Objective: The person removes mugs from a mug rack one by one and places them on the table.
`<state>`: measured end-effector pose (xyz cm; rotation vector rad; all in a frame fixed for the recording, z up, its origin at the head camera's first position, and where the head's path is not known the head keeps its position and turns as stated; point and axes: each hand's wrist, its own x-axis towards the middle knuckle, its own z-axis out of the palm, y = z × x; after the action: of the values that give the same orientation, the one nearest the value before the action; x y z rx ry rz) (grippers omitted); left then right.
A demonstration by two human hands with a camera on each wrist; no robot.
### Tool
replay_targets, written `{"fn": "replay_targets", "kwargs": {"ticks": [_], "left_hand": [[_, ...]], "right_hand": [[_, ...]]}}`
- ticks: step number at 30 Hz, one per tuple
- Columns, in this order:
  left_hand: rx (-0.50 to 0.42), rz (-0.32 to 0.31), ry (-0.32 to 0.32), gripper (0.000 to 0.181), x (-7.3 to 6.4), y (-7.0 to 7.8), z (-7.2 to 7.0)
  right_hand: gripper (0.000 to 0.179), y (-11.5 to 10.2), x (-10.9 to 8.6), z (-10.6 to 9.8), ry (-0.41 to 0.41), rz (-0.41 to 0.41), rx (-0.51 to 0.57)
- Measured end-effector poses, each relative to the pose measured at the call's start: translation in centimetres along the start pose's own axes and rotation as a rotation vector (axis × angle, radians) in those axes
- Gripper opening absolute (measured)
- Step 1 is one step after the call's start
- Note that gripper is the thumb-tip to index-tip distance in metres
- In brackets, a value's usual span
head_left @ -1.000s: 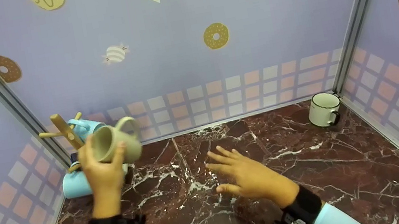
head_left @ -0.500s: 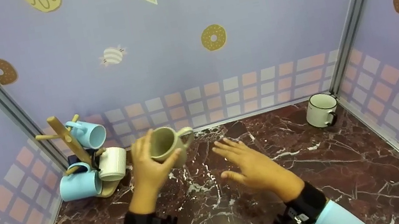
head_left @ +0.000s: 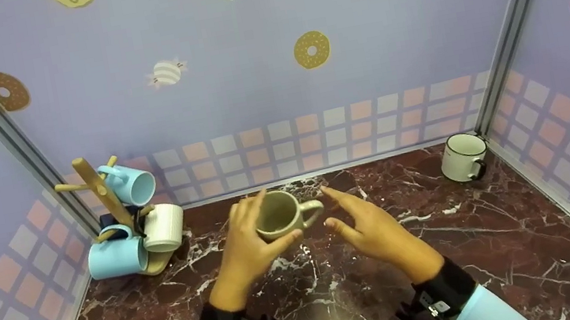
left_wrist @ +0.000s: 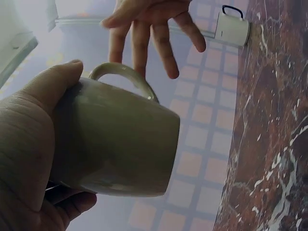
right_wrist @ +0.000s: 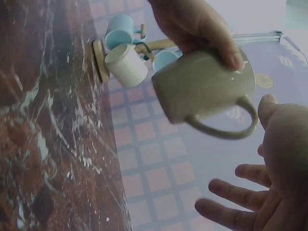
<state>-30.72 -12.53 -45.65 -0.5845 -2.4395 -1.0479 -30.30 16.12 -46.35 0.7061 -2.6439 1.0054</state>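
Observation:
An olive-beige mug (head_left: 278,215) is held above the counter by my left hand (head_left: 246,244), thumb on the near side and fingers on the far side. Its handle (head_left: 312,211) points right, toward my right hand (head_left: 374,231). That hand has its fingers spread and holds nothing; in the right wrist view its thumb (right_wrist: 267,107) lies close to the mug handle, with a small gap apparent. From the left wrist side, the body of the mug (left_wrist: 115,139) appears tilted, and the right hand's spread fingers (left_wrist: 140,45) show behind the handle.
At the left stands a wooden mug tree (head_left: 101,189). A light blue mug (head_left: 134,185), another blue mug (head_left: 116,258) and a white mug (head_left: 164,228) hang on it. A white enamel mug (head_left: 463,159) with a black rim stands at the back right corner. Patterned walls enclose the marble counter (head_left: 311,308).
My left hand has carried the olive-beige mug from beside the mug tree rightward to the middle, turning it more upright. My right hand has shifted slightly right and up, close to the handle.

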Motion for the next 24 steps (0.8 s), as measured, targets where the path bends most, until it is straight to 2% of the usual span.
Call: {"fn": "replay_targets", "kwargs": {"ticks": [4,7,10,14,17,24], "left_hand": [[-0.034,0.029,-0.069,0.109,-0.1,0.5,0.8],[-0.053,0.034,-0.097,0.11,-0.4,0.6,1.5],[-0.064,0.036,-0.117,0.111,-0.6,0.7,2.0],[-0.078,0.042,-0.135,0.111,-0.7,0.7,2.3],[-0.081,0.045,-0.135,0.111,-0.7,0.7,2.2],[-0.06,0.021,-0.111,0.116,-0.7,0.8,2.2]], "right_hand": [[0.058,0.2,0.1,0.0,0.007,-0.048,0.147],[0.042,0.3,0.2,0.2,-0.042,-0.055,0.252],[0.028,0.5,0.2,0.3,-0.098,-0.021,0.302],[0.021,0.6,0.2,0.2,-0.148,0.032,0.301],[0.021,0.6,0.3,0.1,-0.168,0.04,0.285],[0.022,0.5,0.5,0.0,-0.14,0.065,0.278]]}}
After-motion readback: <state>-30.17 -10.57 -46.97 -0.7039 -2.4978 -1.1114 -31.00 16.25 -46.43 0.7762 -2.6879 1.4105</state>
